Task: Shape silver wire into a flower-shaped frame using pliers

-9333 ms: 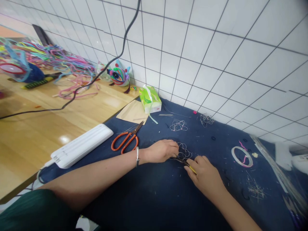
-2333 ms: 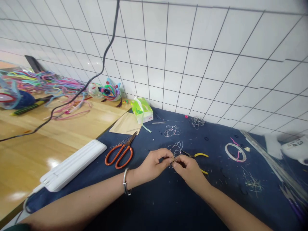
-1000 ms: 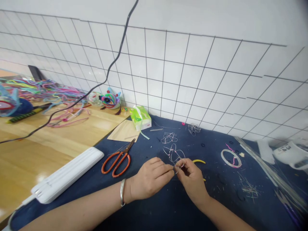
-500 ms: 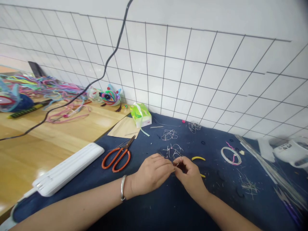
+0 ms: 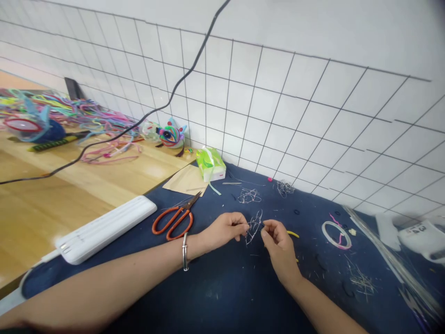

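A small openwork piece of bent silvery wire [image 5: 255, 225] is held up over the dark blue cloth. My left hand [image 5: 220, 233], with a silver bangle at the wrist, pinches its left edge between thumb and forefinger. Just right of the wire is my right hand [image 5: 281, 250], its thumb and forefinger drawn together; whether a wire end is between them is too small to tell. Behind that hand a yellow handle [image 5: 293, 234] of a mostly hidden tool sticks out. Orange-handled scissors [image 5: 174, 222] lie to the left of my hands.
Wire tangles [image 5: 249, 195] and a tissue pack [image 5: 211, 164] lie behind my hands. A white power strip [image 5: 107, 229] is at left. On the right are a white ring-shaped coil [image 5: 336, 235], wire scraps [image 5: 362, 282] and a hot-glue-gun-like white tool [image 5: 420, 236]. A black cable [image 5: 170, 99] crosses the view.
My hands have moved apart from their close touch, and the wire piece now shows upright between them, lifted in my left hand. The whole view has shifted slightly.
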Demonstrator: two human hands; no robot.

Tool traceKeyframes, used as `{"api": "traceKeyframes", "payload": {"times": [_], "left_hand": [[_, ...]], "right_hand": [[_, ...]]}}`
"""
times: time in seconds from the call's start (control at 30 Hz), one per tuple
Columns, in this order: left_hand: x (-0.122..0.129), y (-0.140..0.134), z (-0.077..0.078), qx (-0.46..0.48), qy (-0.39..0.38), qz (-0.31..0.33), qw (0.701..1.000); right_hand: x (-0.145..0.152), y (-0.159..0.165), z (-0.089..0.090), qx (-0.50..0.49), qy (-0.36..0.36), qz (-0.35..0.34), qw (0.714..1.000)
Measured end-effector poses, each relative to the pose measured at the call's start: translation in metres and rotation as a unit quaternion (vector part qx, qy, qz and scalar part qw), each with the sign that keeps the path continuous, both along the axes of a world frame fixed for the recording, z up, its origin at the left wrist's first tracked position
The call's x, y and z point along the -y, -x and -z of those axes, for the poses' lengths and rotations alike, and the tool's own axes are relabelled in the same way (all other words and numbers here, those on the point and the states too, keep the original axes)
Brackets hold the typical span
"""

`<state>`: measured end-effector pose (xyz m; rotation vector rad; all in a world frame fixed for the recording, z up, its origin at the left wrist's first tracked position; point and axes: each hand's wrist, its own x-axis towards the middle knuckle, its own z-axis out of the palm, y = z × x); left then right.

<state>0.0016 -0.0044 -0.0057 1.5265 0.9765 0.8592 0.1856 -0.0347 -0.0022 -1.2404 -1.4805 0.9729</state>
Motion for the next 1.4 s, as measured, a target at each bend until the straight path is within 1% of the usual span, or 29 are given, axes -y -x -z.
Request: {"api": "traceKeyframes", "payload": {"times": [0.1, 0.2, 0.27, 0.37, 0.47, 0.53, 0.6, 0.7, 0.8, 0.87, 0.97, 1.17, 1.27, 1.4], "left_hand": [[0.003, -0.003, 0.003, -0.021, -0.016, 0.017, 0.999], [0.007, -0.004, 0.001, -0.032, -0.043, 0.049, 0.997], [0.006, -0.003, 0.0, -0.034, -0.057, 0.048, 0.997], [-0.001, 0.0, 0.002, -0.044, -0.082, -0.007, 0.996], [-0.008, 0.003, 0.006, -0.044, -0.115, -0.067, 0.99], [-0.011, 0.005, 0.007, -0.035, -0.112, -0.077, 0.99], [-0.01, 0.006, 0.006, -0.025, -0.089, -0.057, 0.994], [-0.007, 0.007, 0.003, 0.008, -0.039, 0.004, 0.999], [-0.004, 0.005, 0.001, 0.056, 0.003, 0.069, 0.996], [-0.002, 0.004, 0.001, 0.085, 0.014, 0.089, 0.992], [0.0, 0.003, 0.001, 0.095, 0.007, 0.079, 0.992], [0.0, 0.006, 0.0, 0.022, -0.05, 0.01, 0.998], [-0.002, 0.008, 0.001, -0.011, -0.071, 0.012, 0.997], [-0.006, 0.01, 0.005, -0.03, -0.084, 0.024, 0.996]], "right_hand": [[0.0, 0.001, -0.001, -0.028, 0.007, 0.005, 1.0], [-0.003, 0.001, 0.002, -0.089, 0.035, 0.016, 0.995], [-0.005, -0.001, 0.005, -0.116, 0.051, 0.018, 0.992], [-0.009, -0.003, 0.009, -0.122, 0.071, 0.007, 0.99], [-0.011, -0.004, 0.011, -0.122, 0.074, -0.009, 0.99], [-0.011, -0.004, 0.011, -0.127, 0.067, -0.012, 0.99], [-0.01, -0.003, 0.011, -0.134, 0.058, -0.008, 0.989], [-0.008, -0.001, 0.009, -0.137, 0.043, 0.001, 0.99], [-0.006, 0.0, 0.008, -0.136, 0.026, 0.005, 0.99], [-0.005, 0.001, 0.008, -0.132, 0.017, 0.007, 0.991], [-0.003, 0.001, 0.009, -0.118, 0.0, 0.009, 0.993], [-0.001, -0.002, 0.01, -0.079, -0.03, 0.011, 0.996], [-0.002, -0.004, 0.011, -0.066, -0.031, 0.005, 0.997], [-0.005, -0.006, 0.014, -0.065, -0.015, -0.008, 0.998]]}}
